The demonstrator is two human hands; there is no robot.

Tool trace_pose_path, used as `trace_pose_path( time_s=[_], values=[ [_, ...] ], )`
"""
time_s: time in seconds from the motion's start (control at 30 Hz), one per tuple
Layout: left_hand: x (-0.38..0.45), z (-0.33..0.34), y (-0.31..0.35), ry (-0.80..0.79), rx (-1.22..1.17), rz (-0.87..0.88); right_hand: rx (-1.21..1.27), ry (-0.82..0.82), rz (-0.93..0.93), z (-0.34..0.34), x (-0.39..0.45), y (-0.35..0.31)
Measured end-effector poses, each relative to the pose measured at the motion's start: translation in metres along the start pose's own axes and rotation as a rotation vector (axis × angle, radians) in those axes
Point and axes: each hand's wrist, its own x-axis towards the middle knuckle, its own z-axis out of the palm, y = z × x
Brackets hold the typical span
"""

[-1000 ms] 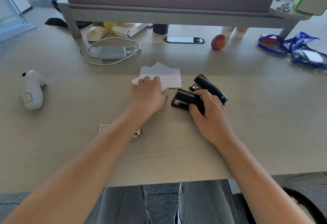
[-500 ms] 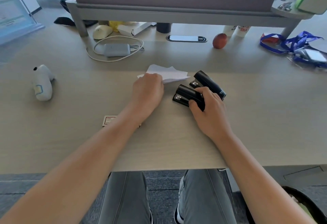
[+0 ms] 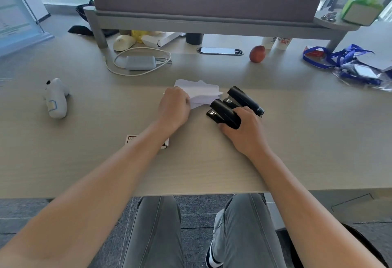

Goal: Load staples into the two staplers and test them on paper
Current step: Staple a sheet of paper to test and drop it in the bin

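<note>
Desk (image 3: pixel 297 151) of pale wood carries, from the left, one white handheld device (image 3: pixel 55 100) lying on its side, then one small red-and-white box (image 3: pixel 132 139) half hidden under the left forearm; whether it holds staples cannot be told. Left hand (image 3: pixel 174 106) is closed on the edge of a loose stack of white paper sheets (image 3: pixel 201 93), lifting them slightly; their number is unclear. Two black staplers lie side by side just right of the paper. Right hand (image 3: pixel 244 132) grasps the near stapler (image 3: pixel 222 113), fingers wrapped around its rear end. Far stapler (image 3: pixel 244 99) rests free on the desk, touching its neighbour.
</note>
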Motion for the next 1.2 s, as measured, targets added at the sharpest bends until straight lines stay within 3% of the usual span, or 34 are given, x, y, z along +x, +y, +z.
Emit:
trace_pose_path(
  time_s=[0.2,0.37,0.43,0.5,0.63,0.77,1.2],
  values=[
    [-0.009,-0.028,0.019,0.264,-0.291,-0.151,0.043,0.031,-0.038,-0.002,-0.015,0.001],
    [-0.027,-0.038,0.027,0.134,-0.740,-0.421,0.280,0.089,0.089,-0.020,-0.038,-0.013],
    [-0.038,-0.040,0.031,0.072,-0.982,-0.534,0.427,0.028,0.185,-0.030,-0.049,-0.019],
    [-0.049,-0.043,0.037,0.044,-1.079,-0.581,0.538,-0.067,0.310,-0.038,-0.062,-0.024],
    [-0.062,-0.046,0.040,0.019,-1.111,-0.533,0.754,-0.143,0.517,-0.047,-0.074,-0.033],
    [-0.076,-0.049,0.044,-0.013,-1.029,-0.460,0.969,-0.184,0.584,-0.051,-0.076,-0.039],
    [-0.103,-0.053,0.048,-0.112,-0.945,-0.370,0.954,-0.292,0.585,-0.043,-0.081,-0.049]
  ],
)
